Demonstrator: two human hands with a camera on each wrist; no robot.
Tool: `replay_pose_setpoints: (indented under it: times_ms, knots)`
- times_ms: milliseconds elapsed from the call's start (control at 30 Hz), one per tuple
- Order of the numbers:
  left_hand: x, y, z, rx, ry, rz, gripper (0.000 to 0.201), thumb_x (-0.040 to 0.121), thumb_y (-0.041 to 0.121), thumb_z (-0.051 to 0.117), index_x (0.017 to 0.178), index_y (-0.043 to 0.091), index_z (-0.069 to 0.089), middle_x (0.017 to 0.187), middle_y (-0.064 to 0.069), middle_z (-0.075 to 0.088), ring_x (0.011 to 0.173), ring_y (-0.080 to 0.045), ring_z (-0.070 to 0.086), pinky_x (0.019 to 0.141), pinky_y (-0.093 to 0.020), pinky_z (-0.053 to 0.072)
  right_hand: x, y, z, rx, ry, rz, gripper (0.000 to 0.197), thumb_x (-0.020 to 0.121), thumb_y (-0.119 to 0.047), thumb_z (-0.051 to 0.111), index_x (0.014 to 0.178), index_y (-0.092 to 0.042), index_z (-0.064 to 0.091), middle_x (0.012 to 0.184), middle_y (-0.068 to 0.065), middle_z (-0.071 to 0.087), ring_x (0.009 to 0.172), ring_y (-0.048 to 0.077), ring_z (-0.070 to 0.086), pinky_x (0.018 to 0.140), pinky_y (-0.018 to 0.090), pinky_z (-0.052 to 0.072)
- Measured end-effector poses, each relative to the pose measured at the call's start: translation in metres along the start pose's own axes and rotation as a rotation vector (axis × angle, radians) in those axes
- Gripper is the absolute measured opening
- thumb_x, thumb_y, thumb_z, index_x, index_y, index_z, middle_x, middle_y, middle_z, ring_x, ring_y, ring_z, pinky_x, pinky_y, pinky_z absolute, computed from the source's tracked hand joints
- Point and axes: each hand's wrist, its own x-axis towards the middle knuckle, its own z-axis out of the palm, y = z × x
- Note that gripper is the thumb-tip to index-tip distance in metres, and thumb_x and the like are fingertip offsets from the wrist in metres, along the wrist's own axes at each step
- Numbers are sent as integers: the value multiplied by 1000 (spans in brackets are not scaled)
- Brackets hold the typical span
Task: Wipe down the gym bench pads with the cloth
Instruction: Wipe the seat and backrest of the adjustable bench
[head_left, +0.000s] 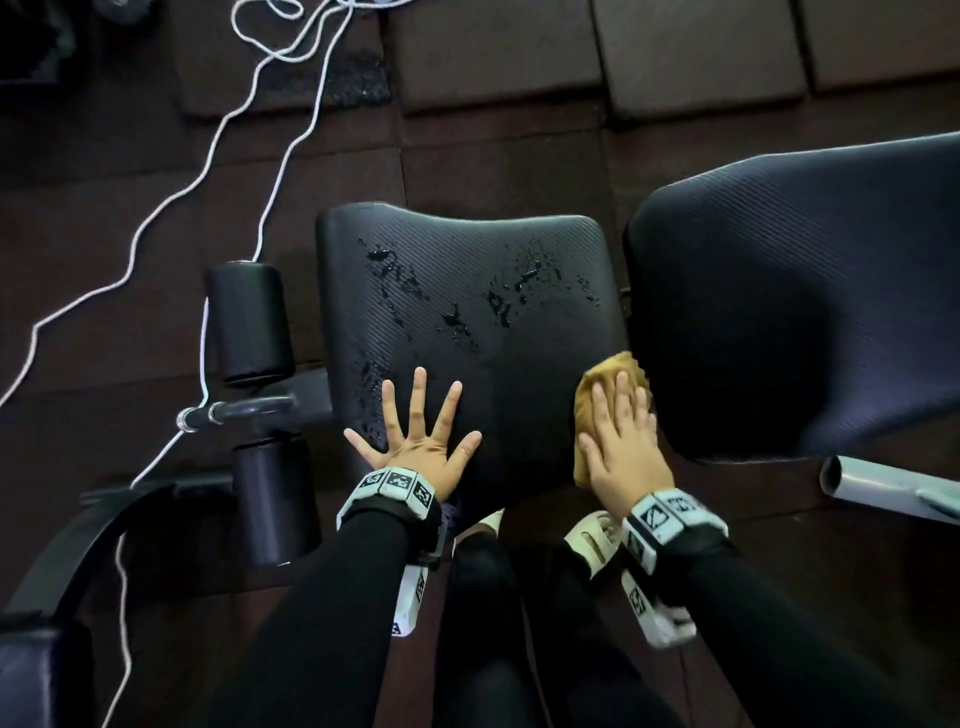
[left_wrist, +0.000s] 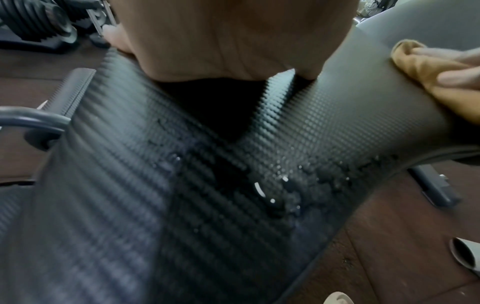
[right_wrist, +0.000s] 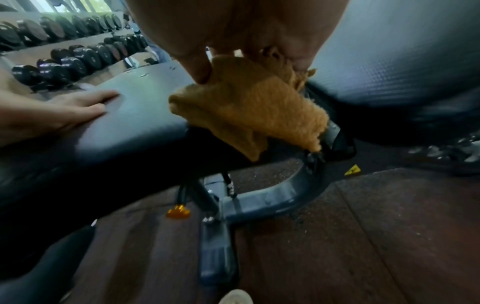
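Pressure matters: right hand (head_left: 621, 441), flat on cloth (head_left: 597, 395), should sweep left across droplets (head_left: 467, 306) while spread left hand (head_left: 421, 441) steadies seat pad (head_left: 519, 249).

dark rubber floor tiles (head_left: 519, 171), dumbbell rack (right_wrist: 64, 53) at back, white cord (head_left: 291, 156)

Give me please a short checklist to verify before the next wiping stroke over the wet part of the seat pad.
1. Cloth under the right hand, flat on the seat pad: ok.
2. Left hand spread on the pad to steady it: ok.
3. Droplets not yet wiped: not ok.
4. Left hand clear of the stroke toward the near-left wet patch: not ok.
5. Back pad clean: cannot tell.
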Motion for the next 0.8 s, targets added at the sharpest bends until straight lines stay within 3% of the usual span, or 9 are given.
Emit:
replay_pose_setpoints:
  times_ms: [67,200,300,400,533,700,800]
  knots:
    - [0,0,-1,-6,-14,4,63,84,77,13,125,66,-33,131,24,-55,116,-15,-59,78,-63,-36,-21,-9,16,-16,-49,-30,67,99,-39,25,136,-28,-30,140,-3,-44,142,28,-22,115,41,-10]
    - [1,0,-3,-8,-39,2,62,84,77,13,120,66,-37,129,24,-57,114,-15,-61,77,-63,-36,-30,-50,33,-59,-96,-192,62,99,-41,21,140,-29,-25,146,0,-38,135,26,-35,112,39,-18]
    - [1,1,-4,-10,-43,1,62,84,77,13,118,67,-38,129,24,-57,114,-15,-60,77,-63,-36,-1,-74,21,-126,-76,-264,60,100,-38,21,144,-25,-17,151,4,-29,141,28,-24,115,42,-10]
    - [0,1,-4,-8,-39,-1,62,84,77,13,117,67,-38,129,24,-57,114,-15,-60,78,-63,-35,35,-73,-6,-148,-44,-254,61,100,-34,26,149,-20,-5,156,7,-17,145,29,-11,116,43,-3]
    - [-1,0,-5,-24,-47,11,62,84,77,13,121,67,-35,130,24,-56,115,-15,-59,78,-63,-36,49,-38,-29,-121,-20,-168,60,100,-33,29,150,-20,-2,156,5,-17,145,26,-9,116,42,0]
    - [-2,1,-5,-39,-52,13,62,84,76,13,121,66,-36,130,23,-57,116,-16,-59,80,-64,-35,-1,-3,-6,-10,-49,-91,61,100,-34,28,143,-25,-15,145,-7,-33,143,24,-19,116,39,-6]
    - [-2,1,-6,-42,-53,19,62,85,75,14,120,65,-37,130,23,-57,116,-17,-59,80,-64,-35,-32,-16,21,-42,-101,-126,62,100,-35,29,141,-26,-17,145,-4,-35,137,24,-28,116,41,-5]
